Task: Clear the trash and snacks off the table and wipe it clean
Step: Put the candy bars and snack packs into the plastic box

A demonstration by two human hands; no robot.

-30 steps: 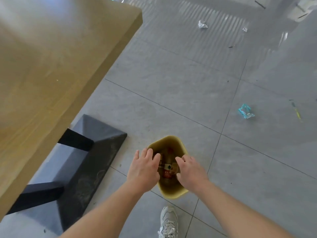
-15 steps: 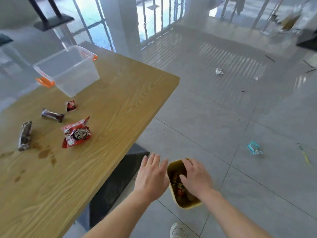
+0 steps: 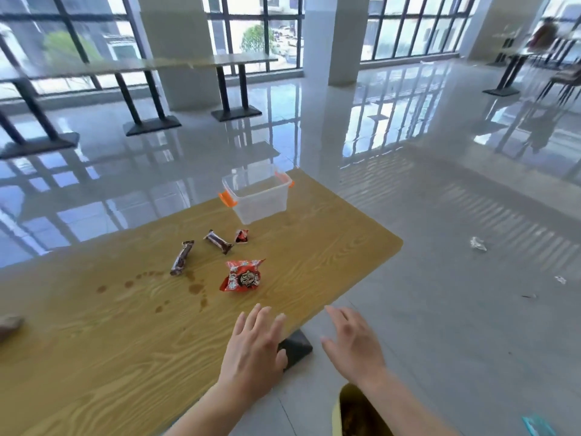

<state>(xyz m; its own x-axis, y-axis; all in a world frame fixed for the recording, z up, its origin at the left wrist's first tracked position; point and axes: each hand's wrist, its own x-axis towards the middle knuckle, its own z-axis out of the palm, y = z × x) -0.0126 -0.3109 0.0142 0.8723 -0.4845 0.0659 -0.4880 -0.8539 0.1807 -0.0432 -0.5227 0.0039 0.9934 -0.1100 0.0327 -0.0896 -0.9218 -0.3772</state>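
On the wooden table [image 3: 125, 341] lie a red snack bag [image 3: 242, 276], two brown bar wrappers [image 3: 181, 258] [image 3: 218, 242] and a small red wrapper [image 3: 242, 236]. Brown spill stains [image 3: 195, 287] mark the wood between them. A clear plastic box [image 3: 256, 196] with orange latches stands near the far corner. My left hand [image 3: 254, 350] hovers open over the table's near edge, empty. My right hand [image 3: 352, 341] is open beside the table, above the floor. The yellow trash bin [image 3: 338, 413] sits below it at the bottom edge, partly hidden by my right arm.
A brownish thing [image 3: 9, 324] lies at the table's left edge, blurred. Crumpled scraps [image 3: 478, 243] [image 3: 560, 280] and a teal wrapper [image 3: 537, 426] lie on the grey floor. The table's dark base [image 3: 295, 347] shows under the edge. Other tables [image 3: 232, 86] and pillars stand by the windows.
Both hands came up out of the yellow bin, empty and open, to table height. The view swung up from the floor to the tabletop and the room.
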